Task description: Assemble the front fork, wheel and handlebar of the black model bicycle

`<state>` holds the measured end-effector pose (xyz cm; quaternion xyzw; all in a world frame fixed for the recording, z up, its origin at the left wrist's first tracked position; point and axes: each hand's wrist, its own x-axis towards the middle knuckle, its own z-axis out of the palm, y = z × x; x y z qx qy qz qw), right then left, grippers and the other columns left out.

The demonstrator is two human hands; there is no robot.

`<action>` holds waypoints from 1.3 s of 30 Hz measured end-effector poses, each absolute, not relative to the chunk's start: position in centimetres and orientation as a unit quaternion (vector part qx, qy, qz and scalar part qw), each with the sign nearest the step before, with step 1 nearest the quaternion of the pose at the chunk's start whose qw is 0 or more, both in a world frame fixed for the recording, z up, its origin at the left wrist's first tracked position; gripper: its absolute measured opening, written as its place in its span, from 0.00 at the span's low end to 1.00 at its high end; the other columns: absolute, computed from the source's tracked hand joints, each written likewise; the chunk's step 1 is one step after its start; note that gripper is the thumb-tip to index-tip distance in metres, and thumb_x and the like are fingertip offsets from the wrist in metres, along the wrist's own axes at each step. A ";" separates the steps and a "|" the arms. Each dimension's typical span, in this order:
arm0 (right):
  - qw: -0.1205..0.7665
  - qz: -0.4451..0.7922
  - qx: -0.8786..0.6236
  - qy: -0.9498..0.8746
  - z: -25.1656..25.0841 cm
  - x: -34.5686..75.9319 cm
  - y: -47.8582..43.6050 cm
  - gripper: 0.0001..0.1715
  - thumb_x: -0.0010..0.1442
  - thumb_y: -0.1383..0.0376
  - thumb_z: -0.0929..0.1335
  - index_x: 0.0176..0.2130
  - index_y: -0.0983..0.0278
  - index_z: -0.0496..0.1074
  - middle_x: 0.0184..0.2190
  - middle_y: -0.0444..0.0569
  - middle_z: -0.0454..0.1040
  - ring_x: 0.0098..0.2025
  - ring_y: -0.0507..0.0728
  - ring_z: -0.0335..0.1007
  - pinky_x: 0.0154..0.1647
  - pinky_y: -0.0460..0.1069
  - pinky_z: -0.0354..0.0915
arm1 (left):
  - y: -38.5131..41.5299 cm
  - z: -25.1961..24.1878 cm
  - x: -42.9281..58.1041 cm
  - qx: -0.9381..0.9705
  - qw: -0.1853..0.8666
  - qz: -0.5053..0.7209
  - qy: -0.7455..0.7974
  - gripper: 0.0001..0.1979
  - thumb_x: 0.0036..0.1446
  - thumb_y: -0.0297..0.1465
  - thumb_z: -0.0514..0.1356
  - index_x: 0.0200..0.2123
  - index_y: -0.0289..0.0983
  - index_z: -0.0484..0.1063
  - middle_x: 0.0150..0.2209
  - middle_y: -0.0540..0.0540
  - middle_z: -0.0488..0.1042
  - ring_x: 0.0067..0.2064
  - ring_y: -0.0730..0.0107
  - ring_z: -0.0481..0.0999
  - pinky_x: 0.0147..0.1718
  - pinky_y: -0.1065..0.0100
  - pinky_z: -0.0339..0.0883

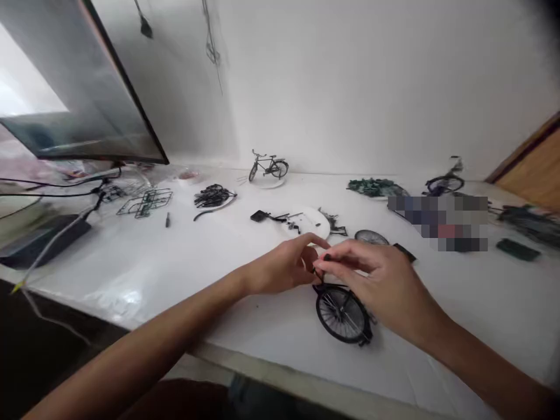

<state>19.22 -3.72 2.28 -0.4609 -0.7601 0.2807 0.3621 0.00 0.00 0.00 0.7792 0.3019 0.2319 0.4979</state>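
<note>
A small dark part point(318, 272) above the spoked wheel point(341, 315) was pinched by closed fingers of the left hand point(284, 268) and right hand point(380, 286) (near the counter point(175, 262) front edge, bare surface leftward).

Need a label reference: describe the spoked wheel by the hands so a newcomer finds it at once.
Start at the near edge of the white table, where the left hand and right hand meet. Directly below them sits a black spoked wheel. Unlike the loose wheel farther back, it has small parts attached.
</note>
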 end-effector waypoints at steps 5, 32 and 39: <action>0.401 0.270 -0.423 -0.766 0.8 19.5 -3.4 0.14 0.63 0.66 0.69 0.48 0.56 0.78 0.41 0.41 0.82 0.41 0.51 0.79 0.41 0.42 0.74 | -0.1 0.0 0.0 0.787 0.477 0.245 0.304 0.17 0.58 0.25 0.62 0.50 0.35 0.64 0.43 0.42 0.75 0.40 0.68 0.74 0.36 0.68 0.67; 0.370 0.241 -0.463 -0.769 1.6 20.2 -3.0 0.15 0.65 0.63 0.66 0.49 0.57 0.78 0.43 0.45 0.82 0.45 0.55 0.78 0.48 0.47 0.73 | -0.2 -0.4 0.1 0.778 0.495 0.262 0.284 0.18 0.56 0.24 0.63 0.48 0.38 0.63 0.38 0.46 0.74 0.39 0.70 0.73 0.37 0.69 0.66; 0.360 0.363 -0.484 -0.710 3.0 20.3 -3.3 0.07 0.60 0.62 0.71 0.36 0.57 0.82 0.33 0.42 0.83 0.33 0.53 0.80 0.34 0.44 0.74 | -0.2 -0.4 0.0 0.790 0.480 0.249 0.289 0.23 0.57 0.23 0.62 0.54 0.39 0.61 0.38 0.47 0.75 0.38 0.71 0.72 0.36 0.69 0.66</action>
